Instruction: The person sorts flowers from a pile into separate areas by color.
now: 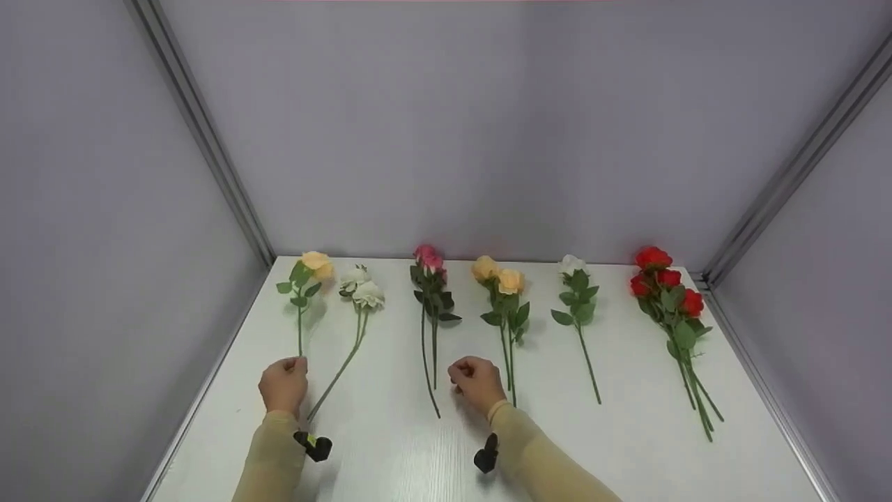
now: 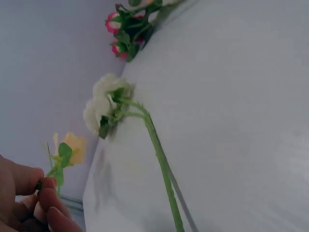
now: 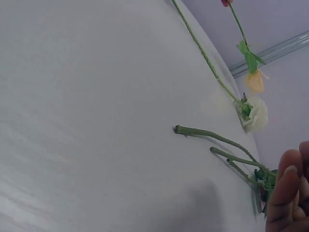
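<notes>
My left hand [image 1: 284, 385] pinches the stem of a peach-yellow rose [image 1: 317, 264] between thumb and fingers. In the left wrist view that rose [image 2: 74, 147] stands off the table, its bloom pointing away from the hand. Just right of it lie white flowers [image 1: 367, 294], their long stems slanting toward my left wrist. My right hand [image 1: 478, 382] hovers over the table with loosely curled fingers and holds nothing. It is between the pink roses [image 1: 428, 259] and a pair of peach-yellow roses [image 1: 511, 282], close beside their stems.
Farther right a single white rose [image 1: 573, 267] lies on the white table [image 1: 390, 453]. A bunch of several red roses [image 1: 654, 258] lies at the right end. Grey walls [image 1: 446, 132] enclose the table at the back and both sides.
</notes>
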`<state>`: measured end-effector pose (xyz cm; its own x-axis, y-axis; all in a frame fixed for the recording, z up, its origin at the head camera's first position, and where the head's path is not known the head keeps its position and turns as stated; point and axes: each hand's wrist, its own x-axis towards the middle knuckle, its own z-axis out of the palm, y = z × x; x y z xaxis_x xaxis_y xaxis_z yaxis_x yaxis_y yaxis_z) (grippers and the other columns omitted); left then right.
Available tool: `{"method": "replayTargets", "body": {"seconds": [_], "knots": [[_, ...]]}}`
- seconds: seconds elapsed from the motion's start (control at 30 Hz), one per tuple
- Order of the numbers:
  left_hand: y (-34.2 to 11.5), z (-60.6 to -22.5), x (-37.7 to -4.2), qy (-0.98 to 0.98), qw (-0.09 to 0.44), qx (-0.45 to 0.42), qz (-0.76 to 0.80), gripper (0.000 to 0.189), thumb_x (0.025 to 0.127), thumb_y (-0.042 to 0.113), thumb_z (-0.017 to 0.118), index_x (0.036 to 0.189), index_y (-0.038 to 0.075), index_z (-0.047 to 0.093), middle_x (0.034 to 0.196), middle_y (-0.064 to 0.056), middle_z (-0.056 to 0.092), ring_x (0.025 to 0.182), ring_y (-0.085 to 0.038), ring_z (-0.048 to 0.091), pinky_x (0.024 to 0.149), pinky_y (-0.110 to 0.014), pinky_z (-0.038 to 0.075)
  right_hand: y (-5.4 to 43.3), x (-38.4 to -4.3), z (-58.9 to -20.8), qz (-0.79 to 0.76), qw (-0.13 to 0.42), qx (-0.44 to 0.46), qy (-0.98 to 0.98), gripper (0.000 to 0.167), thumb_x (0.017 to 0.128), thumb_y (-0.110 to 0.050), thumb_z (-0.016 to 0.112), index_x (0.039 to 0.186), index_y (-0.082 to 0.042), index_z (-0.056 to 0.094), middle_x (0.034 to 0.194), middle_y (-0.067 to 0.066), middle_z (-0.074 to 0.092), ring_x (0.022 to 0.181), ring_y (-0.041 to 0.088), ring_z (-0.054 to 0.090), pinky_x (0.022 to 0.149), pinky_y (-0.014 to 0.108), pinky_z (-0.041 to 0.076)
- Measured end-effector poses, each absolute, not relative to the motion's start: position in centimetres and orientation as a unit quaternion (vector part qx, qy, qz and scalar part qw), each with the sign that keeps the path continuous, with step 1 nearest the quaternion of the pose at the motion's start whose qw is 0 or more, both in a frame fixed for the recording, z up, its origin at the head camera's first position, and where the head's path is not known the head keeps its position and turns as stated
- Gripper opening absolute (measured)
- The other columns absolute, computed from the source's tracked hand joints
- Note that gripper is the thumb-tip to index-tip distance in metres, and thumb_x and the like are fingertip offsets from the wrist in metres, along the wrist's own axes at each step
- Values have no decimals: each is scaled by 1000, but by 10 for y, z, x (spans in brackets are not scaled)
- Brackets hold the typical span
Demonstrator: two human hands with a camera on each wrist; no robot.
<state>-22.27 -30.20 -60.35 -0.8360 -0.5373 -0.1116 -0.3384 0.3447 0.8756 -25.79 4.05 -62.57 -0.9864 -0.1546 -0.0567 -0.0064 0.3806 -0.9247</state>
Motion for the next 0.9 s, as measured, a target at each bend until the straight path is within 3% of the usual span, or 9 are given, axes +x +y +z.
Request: {"method": "replayTargets", "body": {"seconds": [0.17, 0.3, 0.7, 0.9], "knots": [[-274, -586, -227, -788, 147, 254, -542, 28, 97, 21, 56, 106, -4, 65, 94, -15, 65, 84, -25, 59, 68, -30, 46, 41, -256, -611, -571, 70, -63, 816, 13, 92, -19, 65, 92, -6, 68, 77, 2, 65, 65, 14, 62, 60, 28, 53], [-247, -572, -228, -754, 152, 235, -595, 24, 95, 20, 60, 103, -2, 64, 91, -13, 61, 81, -23, 58, 64, -25, 47, 39, -254, -601, -586, 80, -62, 804, 14, 92, -22, 66, 94, -8, 68, 80, 3, 65, 67, 15, 62, 61, 29, 53], [-153, -553, -214, -737, 146, 119, -649, 12, 91, 13, 66, 95, 2, 65, 84, -7, 60, 76, -20, 56, 65, -26, 47, 37, -252, -570, -629, 60, -82, 770, 22, 92, -26, 66, 98, -5, 70, 82, 3, 65, 69, 16, 62, 60, 27, 51], [-110, -555, -204, -759, 162, 45, -629, 6, 88, 9, 69, 89, 6, 64, 74, -1, 58, 67, -15, 54, 58, -25, 45, 45, -247, -544, -642, 45, -76, 762, 22, 93, -24, 64, 100, -4, 70, 83, 5, 66, 71, 22, 62, 60, 28, 50]]}}
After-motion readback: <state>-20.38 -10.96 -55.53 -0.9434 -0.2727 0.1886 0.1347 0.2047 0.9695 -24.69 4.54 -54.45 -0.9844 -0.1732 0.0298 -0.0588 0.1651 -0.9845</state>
